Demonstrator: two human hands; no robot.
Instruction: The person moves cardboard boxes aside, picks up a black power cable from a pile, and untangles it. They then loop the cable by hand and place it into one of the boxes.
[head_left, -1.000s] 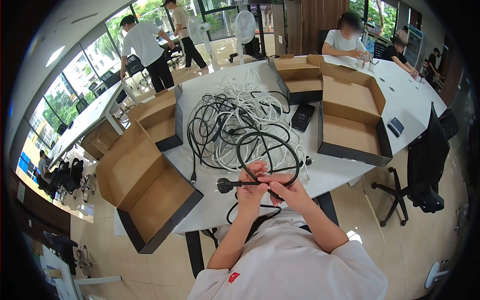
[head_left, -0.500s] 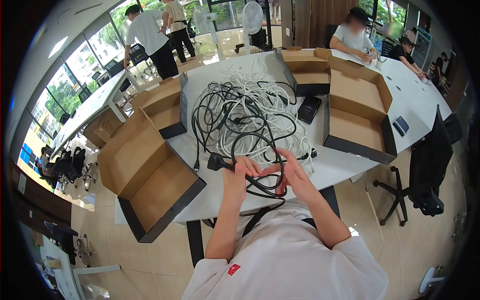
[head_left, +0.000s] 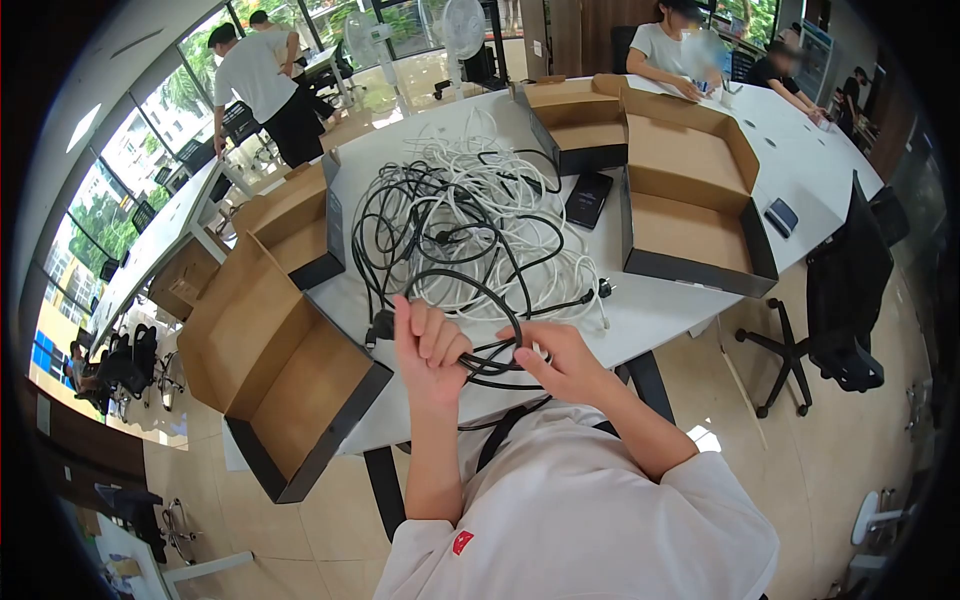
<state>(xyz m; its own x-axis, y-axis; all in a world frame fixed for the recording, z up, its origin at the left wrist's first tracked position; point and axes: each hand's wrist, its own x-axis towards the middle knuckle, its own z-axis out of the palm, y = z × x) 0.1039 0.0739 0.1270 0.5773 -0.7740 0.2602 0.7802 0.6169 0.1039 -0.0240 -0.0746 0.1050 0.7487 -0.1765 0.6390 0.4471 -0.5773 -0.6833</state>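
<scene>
A black cable [head_left: 484, 287] is partly looped between my hands near the table's front edge. My left hand [head_left: 430, 352] is closed round the cable's loops, with the dark plug beside its fingers. To its right, my right hand [head_left: 565, 362] pinches a strand of the same cable between thumb and fingers. Beyond my hands lies a large tangle of white cables [head_left: 540, 255] and black cables [head_left: 385, 215] on the white table [head_left: 655, 315].
Open cardboard boxes stand at the left [head_left: 300, 400], back left [head_left: 300, 235], back [head_left: 580, 125] and right [head_left: 695, 225]. A black phone [head_left: 588, 200] lies by the tangle, a dark blue object [head_left: 781, 217] farther right. A person [head_left: 660, 50] sits at the far side; an office chair [head_left: 850, 290] stands right.
My left hand has turned upright and closed round the loops. My right hand has shifted from the loops to pinch a strand. The whole view has shifted slightly.
</scene>
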